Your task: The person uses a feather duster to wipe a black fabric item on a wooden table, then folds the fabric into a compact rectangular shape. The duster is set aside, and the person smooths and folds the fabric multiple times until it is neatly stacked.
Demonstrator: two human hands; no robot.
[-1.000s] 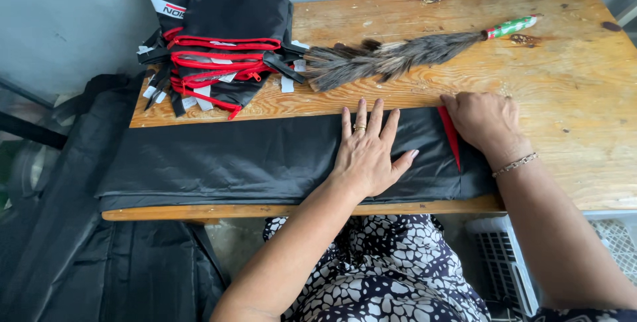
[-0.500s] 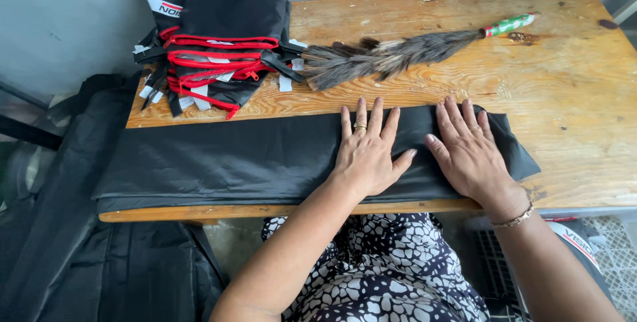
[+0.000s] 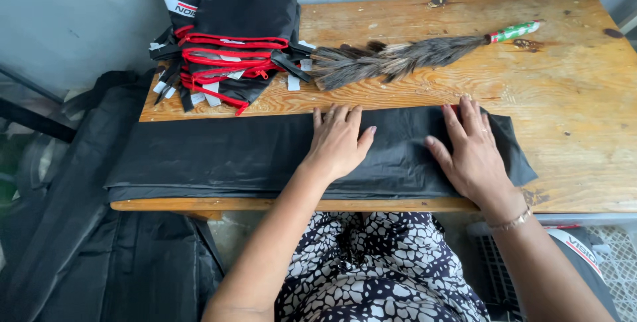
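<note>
One wooden table [image 3: 564, 90], worn and stained, fills most of the view and stands against a plain grey wall [image 3: 73, 23]. Along its near edge lies one long folded black cloth [image 3: 219, 153], running from past the table's left end to just right of the right hand. At the table's back left sits one stack of black bags with red trim [image 3: 225, 50] (too tightly piled to count singly), with white tags hanging at its edges. More black fabric [image 3: 86, 256] is heaped on the floor to the left, below the table. One feather duster [image 3: 398, 57] with a green and white handle lies across the middle of the table, its dark plumes touching the stack. Two hands rest on the cloth: the left hand [image 3: 338, 143] lies flat with fingers straight and close together, gripping nothing, and the right hand [image 3: 472, 156] lies flat too, fingers slightly spread, palm down, also grasping nothing. A thin bracelet [image 3: 514, 219] circles the right wrist, and a black and white patterned garment [image 3: 371, 269] covers the lap. Against half a second ago, the right hand sits a little further from the left, and a sliver of red shows at its fingertips.
</note>
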